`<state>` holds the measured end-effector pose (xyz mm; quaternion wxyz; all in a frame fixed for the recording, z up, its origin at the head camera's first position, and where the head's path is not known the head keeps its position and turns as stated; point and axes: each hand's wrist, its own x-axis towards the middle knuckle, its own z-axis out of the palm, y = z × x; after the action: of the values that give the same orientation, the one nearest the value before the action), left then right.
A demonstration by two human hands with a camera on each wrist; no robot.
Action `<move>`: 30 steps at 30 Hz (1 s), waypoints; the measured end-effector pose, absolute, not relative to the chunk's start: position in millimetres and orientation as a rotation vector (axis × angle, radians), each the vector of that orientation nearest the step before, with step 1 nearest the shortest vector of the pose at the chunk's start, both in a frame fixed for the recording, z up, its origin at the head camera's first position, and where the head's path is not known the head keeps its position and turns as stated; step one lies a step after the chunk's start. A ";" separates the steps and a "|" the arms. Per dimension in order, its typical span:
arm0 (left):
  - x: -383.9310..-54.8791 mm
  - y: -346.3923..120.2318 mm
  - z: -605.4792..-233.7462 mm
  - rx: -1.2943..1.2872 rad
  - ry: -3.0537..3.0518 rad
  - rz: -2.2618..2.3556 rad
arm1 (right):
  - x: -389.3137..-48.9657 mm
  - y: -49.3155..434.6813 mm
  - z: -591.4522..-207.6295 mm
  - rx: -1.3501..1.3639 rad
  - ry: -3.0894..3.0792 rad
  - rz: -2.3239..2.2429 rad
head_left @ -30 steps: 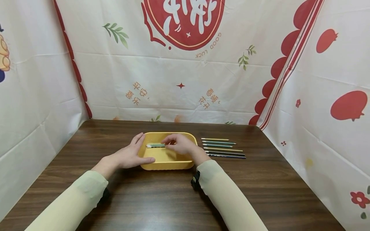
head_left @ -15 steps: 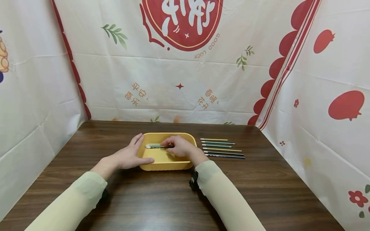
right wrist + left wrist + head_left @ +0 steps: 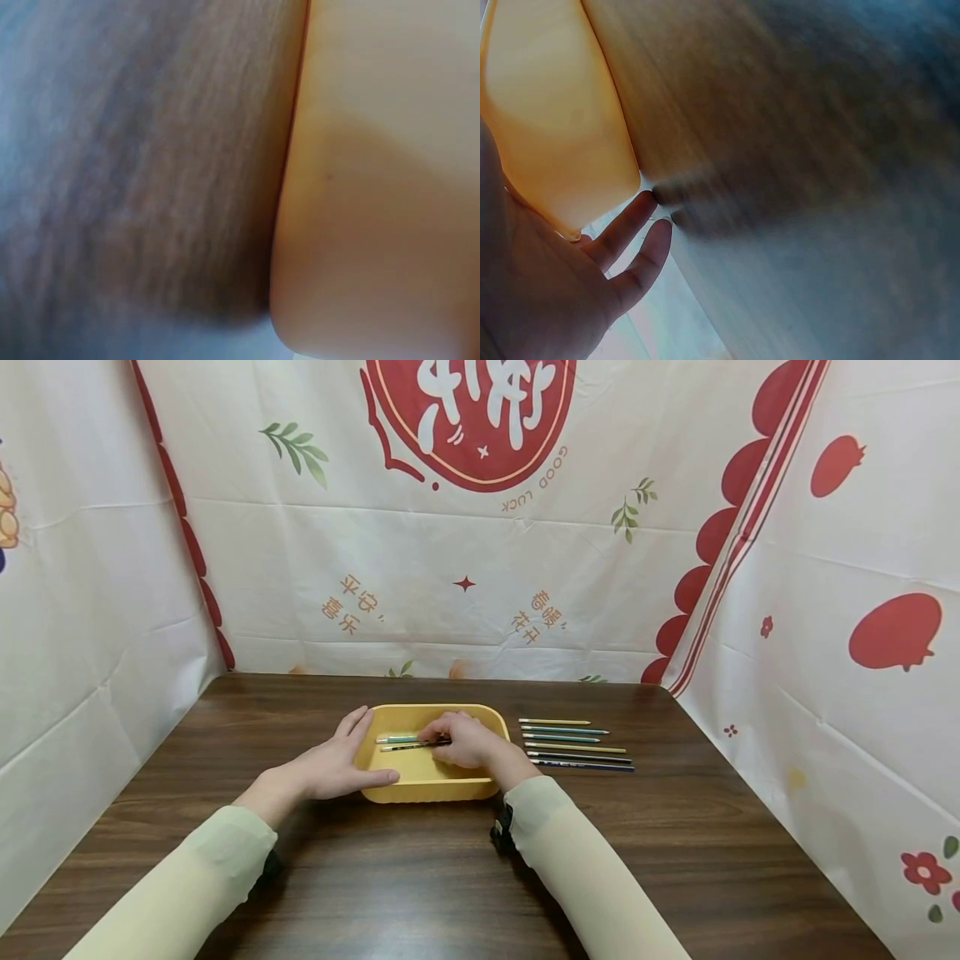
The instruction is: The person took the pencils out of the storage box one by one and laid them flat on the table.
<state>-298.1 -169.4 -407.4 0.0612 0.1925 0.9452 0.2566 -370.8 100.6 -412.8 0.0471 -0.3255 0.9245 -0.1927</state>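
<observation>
A yellow plastic basket [image 3: 431, 791] stands on the table. My left hand [image 3: 330, 767] rests at its left end, fingers straight along the outside and thumb over the front rim. The left wrist view shows that hand [image 3: 562, 277] with extended fingers beside the basket's outer wall [image 3: 562, 112]. Inside the basket, my right hand [image 3: 468, 742] pinches a dark pencil [image 3: 405, 747], its left end angled slightly toward me. Just behind it lies a light green pencil [image 3: 393, 740], partly hidden by the fingers. Only the basket's outer wall [image 3: 375, 225] and tabletop show in the right wrist view.
Right of the basket, several pencils lie in a parallel row, from a short yellow pencil [image 3: 555, 722] at the back to a dark blue pencil [image 3: 588, 766] in front. A printed white cloth [image 3: 405, 552] hangs behind the brown wooden table [image 3: 390, 877].
Inside the basket, the dark pencil has come apart from the green one and shifted slightly toward me under my right fingers. The left hand stays at the basket's end.
</observation>
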 end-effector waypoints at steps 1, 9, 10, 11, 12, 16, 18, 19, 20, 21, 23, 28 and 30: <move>-298.2 -169.3 -407.3 0.584 2.861 0.777 | -371.0 100.7 -413.0 -1.008 2.820 -0.578; -298.6 -169.3 -407.2 0.585 2.873 0.770 | -372.0 99.7 -413.1 -1.104 2.768 -0.533; -298.6 -169.5 -407.4 0.583 2.872 0.767 | -372.1 99.3 -413.2 -1.111 2.761 -0.532; -298.5 -169.7 -407.6 0.580 2.872 0.763 | -372.2 99.1 -413.4 -1.115 2.756 -0.534; -298.6 -169.7 -407.7 0.580 2.870 0.761 | -372.3 98.8 -413.4 -1.121 2.752 -0.536; -298.8 -169.7 -407.0 0.577 2.868 0.750 | -372.0 98.3 -413.3 -1.145 2.763 -0.526; -299.1 -169.4 -406.7 0.580 2.869 0.752 | -371.1 98.4 -412.4 -1.145 2.768 -0.529; -299.2 -169.3 -406.6 0.578 2.869 0.752 | -370.9 98.6 -412.2 -1.145 2.770 -0.529; -299.4 -169.2 -406.5 0.579 2.870 0.751 | -370.6 98.9 -412.2 -1.146 2.771 -0.528; -299.4 -169.2 -406.6 0.578 2.870 0.750 | -370.6 99.2 -412.3 -1.148 2.771 -0.530; -299.0 -169.1 -406.8 0.579 2.869 0.755 | -371.1 99.6 -413.2 -1.144 2.770 -0.529; -297.4 -169.1 -406.7 0.583 2.866 0.760 | -371.6 99.9 -414.6 -1.137 2.756 -0.528; -296.6 -169.0 -406.3 0.584 2.866 0.759 | -371.4 99.9 -414.6 -1.134 2.748 -0.536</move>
<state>-296.6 -169.0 -406.3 0.0598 0.1928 0.9468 0.2507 -371.4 99.9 -414.6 0.0602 -0.3746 0.9081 -0.1772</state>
